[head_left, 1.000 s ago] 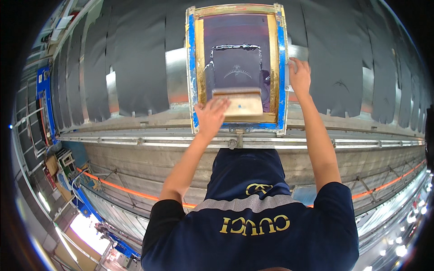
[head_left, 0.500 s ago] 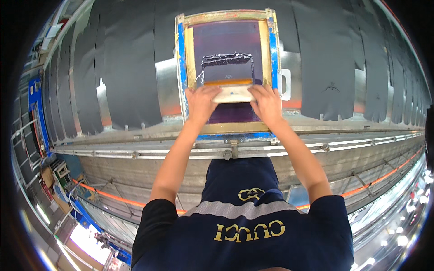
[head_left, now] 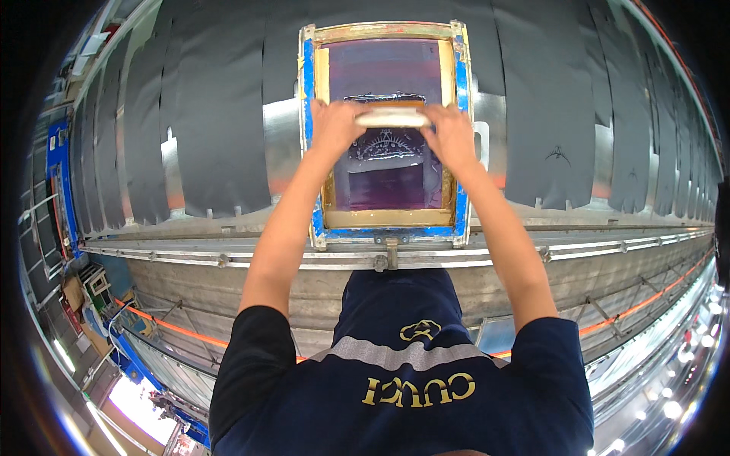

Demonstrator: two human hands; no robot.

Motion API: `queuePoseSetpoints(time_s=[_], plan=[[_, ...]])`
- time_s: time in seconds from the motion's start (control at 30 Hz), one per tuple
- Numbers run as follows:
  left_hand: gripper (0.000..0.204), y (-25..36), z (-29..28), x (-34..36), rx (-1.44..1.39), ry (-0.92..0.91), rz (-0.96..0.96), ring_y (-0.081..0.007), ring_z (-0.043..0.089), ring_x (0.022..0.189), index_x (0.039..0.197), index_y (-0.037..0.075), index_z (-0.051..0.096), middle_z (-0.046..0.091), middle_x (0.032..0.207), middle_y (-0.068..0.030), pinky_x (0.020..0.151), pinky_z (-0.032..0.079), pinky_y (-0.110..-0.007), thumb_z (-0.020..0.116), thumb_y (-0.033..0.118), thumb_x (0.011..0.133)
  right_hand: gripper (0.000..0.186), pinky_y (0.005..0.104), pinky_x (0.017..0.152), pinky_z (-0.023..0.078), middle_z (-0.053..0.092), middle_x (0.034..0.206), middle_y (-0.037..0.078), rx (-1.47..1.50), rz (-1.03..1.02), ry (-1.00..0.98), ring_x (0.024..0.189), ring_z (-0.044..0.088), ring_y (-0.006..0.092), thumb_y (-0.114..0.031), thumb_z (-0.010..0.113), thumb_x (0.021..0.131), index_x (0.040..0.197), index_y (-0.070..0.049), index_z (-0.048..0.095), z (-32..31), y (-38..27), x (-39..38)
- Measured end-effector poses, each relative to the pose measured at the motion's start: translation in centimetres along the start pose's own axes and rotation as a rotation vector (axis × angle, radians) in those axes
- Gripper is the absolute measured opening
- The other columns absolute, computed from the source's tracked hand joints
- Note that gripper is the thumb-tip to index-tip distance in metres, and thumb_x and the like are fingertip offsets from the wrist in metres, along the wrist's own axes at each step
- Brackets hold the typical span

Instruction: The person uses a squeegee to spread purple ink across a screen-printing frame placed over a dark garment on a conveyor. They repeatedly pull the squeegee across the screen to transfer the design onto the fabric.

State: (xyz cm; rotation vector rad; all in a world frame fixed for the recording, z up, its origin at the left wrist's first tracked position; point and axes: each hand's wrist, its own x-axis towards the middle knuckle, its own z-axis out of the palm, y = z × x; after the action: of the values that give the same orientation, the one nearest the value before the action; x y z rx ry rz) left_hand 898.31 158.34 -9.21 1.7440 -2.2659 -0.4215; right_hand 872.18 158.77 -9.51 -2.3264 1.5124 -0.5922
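Observation:
A screen printing frame (head_left: 389, 231), with blue and tan edges, lies in front of me over the dark sheets. Across its purple mesh (head_left: 388, 190) stands a squeegee (head_left: 391, 118) with a pale handle and an orange blade. My left hand (head_left: 336, 131) grips the handle's left end. The right end is held by my right hand (head_left: 452, 137), fingers closed round it. Dark glossy ink (head_left: 376, 97) lies in a ridge just beyond the blade. On the near side of the squeegee, a fan-shaped pale design (head_left: 386, 144) shows in the mesh.
Dark grey sheets (head_left: 220, 114) lie side by side along the long table; one sheet to the right bears a small dark print (head_left: 558, 154). A metal rail (head_left: 471, 258) runs along the near edge, in front of my body. An orange bar (head_left: 182, 332) passes behind me.
Both hands have pushed the squeegee away from me across the mesh. The design that was mostly covered now shows on its near side, and the ink ridge is closer to the blade.

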Motion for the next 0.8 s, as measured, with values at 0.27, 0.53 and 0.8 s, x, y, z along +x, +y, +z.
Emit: queuePoseSetpoints(time_s=[0.27,0.53,0.8], plan=[[0.04,5.0,2.7,-13.9,0.022,-0.101,-0.051,-0.013,0.066,0.106,0.108,0.022,0.076,0.075,0.114,0.0048,0.089,0.035,-0.045,0.078,0.011,0.069,0.052,0.0457,0.094,0.047,0.065,0.123,0.01,0.168,0.011,-0.121,0.111,0.06,0.0322,-0.017,0.082,0.074,0.124,-0.007,0.066,-0.1,-3.3,-13.9],[0.053,5.8,5.7,-16.8,-0.028,0.021,-0.103,-0.0165,0.057,0.125,0.123,0.02,0.07,0.068,0.13,0.0037,0.102,0.031,-0.05,0.074,0.008,0.072,0.037,0.0408,0.071,0.05,0.064,0.079,0.013,0.296,0.575,0.163,0.073,0.061,0.0234,-0.035,0.067,0.096,0.126,-0.013,0.068,3.5,11.9,-5.9],[0.052,4.5,7.7,-19.7,-0.117,0.088,-0.131,-0.0157,0.056,0.126,0.125,0.022,0.069,0.067,0.132,0.0047,0.105,0.029,-0.051,0.069,0.008,0.074,0.026,0.0338,0.071,0.049,0.069,0.083,0.01,0.277,0.449,0.425,0.074,0.061,0.0159,-0.027,0.063,0.098,0.112,-0.008,0.074,4.2,10.0,-4.4]])
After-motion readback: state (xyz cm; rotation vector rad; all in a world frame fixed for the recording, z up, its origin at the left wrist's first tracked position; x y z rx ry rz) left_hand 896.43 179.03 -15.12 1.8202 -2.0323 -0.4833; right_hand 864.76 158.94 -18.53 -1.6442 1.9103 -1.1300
